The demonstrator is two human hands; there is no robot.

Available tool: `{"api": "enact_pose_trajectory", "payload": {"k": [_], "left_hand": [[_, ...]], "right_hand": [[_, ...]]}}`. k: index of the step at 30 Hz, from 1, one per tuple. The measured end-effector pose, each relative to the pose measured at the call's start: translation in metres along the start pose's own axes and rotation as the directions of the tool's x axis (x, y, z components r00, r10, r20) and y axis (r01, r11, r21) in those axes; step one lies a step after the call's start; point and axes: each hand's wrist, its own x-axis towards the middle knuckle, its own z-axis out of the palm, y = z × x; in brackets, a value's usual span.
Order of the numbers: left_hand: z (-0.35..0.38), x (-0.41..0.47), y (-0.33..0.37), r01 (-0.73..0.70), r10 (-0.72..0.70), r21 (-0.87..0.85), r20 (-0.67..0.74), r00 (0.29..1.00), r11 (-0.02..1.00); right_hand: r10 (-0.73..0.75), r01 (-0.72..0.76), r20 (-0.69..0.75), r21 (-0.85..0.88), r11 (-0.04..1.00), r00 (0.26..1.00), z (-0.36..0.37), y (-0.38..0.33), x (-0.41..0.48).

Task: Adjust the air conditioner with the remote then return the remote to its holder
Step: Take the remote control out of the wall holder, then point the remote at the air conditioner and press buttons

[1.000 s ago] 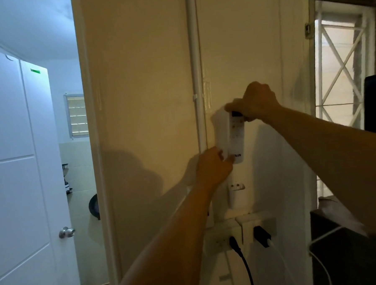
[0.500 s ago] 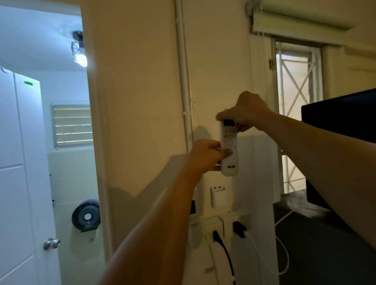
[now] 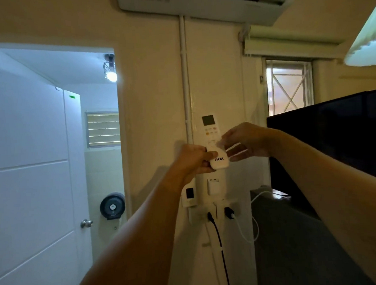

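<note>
Two hands meet at the white AUX remote [image 3: 214, 144], upright before the wall: left hand [image 3: 195, 158] clasps its lower end, right hand [image 3: 246, 142] pinches its side. The empty holder [image 3: 213, 185] hangs just below, the air conditioner [image 3: 206, 4] overhead.

Both bare forearms reach forward and upward, converging at chest-high centre. The left hand [image 3: 194, 158] is curled closed, thumb across the front and fingers wrapped behind what it grips. The right hand [image 3: 246, 142] sits just beside it, wrist bent, its fingertips [image 3: 223, 140] pinched loosely together toward the left thumb
</note>
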Motion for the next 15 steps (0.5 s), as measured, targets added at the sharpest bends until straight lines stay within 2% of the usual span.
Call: {"api": "enact_pose_trajectory", "payload": {"k": [2,6,15], "left_hand": [[0.005,-0.024,0.006,0.033,-0.033,-0.024,-0.004,0.999,0.999],[0.01,-0.063,0.025,0.034,-0.034,0.018,-0.006,0.999,0.999],[0.023,-0.133,0.086,-0.016,0.016,0.004,-0.009,1.0,1.0]], "right_hand": [[-0.022,0.022,0.047,0.002,1.0,0.999,0.004,0.005,-0.021],[-0.08,0.077,0.051,0.056,0.995,0.995,0.006,0.002,-0.059],[-0.145,0.144,0.022,0.033,0.989,0.989,-0.006,-0.054,-0.147]]}}
